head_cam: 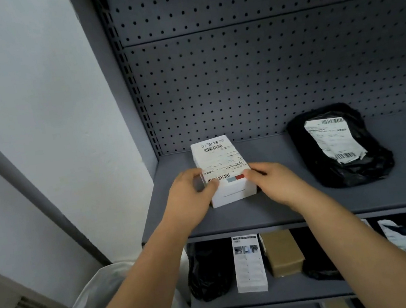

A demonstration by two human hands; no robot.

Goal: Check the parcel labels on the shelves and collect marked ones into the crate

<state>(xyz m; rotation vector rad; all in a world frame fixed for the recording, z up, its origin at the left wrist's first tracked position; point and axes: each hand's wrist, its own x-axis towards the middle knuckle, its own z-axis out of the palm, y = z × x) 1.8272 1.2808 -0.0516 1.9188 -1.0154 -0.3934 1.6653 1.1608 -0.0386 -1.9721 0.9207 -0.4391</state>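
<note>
- Left hand (pixel 190 195) and right hand (pixel 276 185) clasping white labelled box (pixel 226 171) on grey shelf (pixel 272 209).
- Beside it: black bagged parcel (pixel 342 147).
- Lower shelf (pixel 272 296): more parcels.

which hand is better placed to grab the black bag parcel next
Probably the right hand. It sits on the side of the white box nearest the black bag, with bare shelf between them. The left hand is beyond the box.

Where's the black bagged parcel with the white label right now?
In the head view, the black bagged parcel lies on the upper shelf, right of the white box that both hands hold, against the pegboard back.
</note>
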